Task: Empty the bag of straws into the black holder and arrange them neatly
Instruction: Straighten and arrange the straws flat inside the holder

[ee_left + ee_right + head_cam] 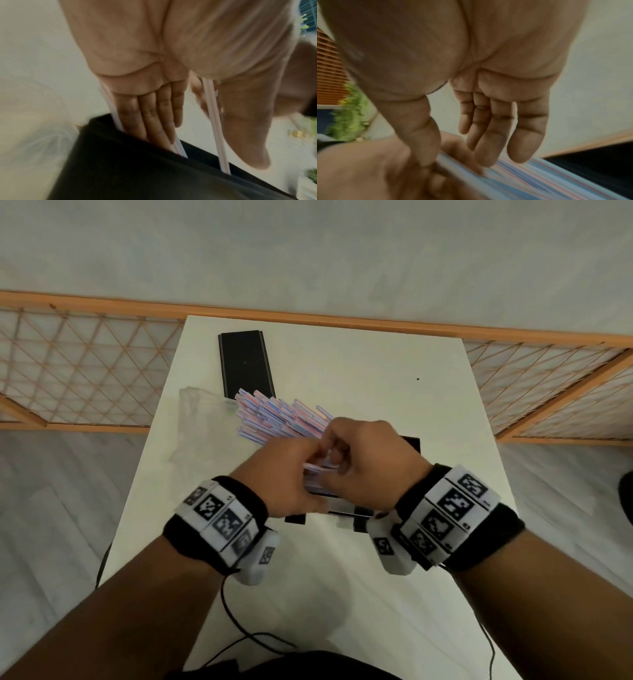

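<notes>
Striped blue-and-red straws (284, 416) lie in a fanned bundle, their far ends jutting past the black holder (411, 444) in the middle of the white table (376, 378). Both hands meet over the holder's near end. My left hand (274, 474) has straight fingers (154, 115) pushed in among white straws (216, 121) that run down into the holder (137, 175), thumb on the other side. My right hand (370, 463) hovers with relaxed fingers (488, 142), the tips touching the straws (530, 175). The empty clear bag (202, 422) lies crumpled to the left.
A flat black lid (246, 364) lies at the table's back left, just beyond the straw ends. A black cable (233, 611) trails over the near edge. A wooden lattice rail (85, 364) runs behind the table.
</notes>
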Action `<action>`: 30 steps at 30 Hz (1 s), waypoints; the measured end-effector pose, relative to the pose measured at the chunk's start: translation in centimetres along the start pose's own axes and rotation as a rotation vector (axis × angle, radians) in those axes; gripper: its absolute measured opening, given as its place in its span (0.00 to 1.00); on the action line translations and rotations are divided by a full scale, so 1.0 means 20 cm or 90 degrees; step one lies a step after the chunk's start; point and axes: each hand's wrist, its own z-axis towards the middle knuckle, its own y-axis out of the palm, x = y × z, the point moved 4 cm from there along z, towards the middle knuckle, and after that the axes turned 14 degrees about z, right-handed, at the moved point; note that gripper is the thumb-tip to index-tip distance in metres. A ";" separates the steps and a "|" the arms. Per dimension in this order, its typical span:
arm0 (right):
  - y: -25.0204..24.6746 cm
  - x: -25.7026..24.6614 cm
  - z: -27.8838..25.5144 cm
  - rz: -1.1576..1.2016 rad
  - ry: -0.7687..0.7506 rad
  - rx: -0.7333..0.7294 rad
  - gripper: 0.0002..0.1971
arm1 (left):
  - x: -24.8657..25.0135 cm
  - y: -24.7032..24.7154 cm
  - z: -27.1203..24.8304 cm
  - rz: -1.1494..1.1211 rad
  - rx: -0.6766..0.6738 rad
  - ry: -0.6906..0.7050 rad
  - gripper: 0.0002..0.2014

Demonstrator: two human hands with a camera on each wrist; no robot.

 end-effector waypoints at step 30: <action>0.24 0.44 0.03 -0.270 0.210 -0.241 0.43 | -0.26 0.04 0.07 -0.815 0.525 -0.311 0.20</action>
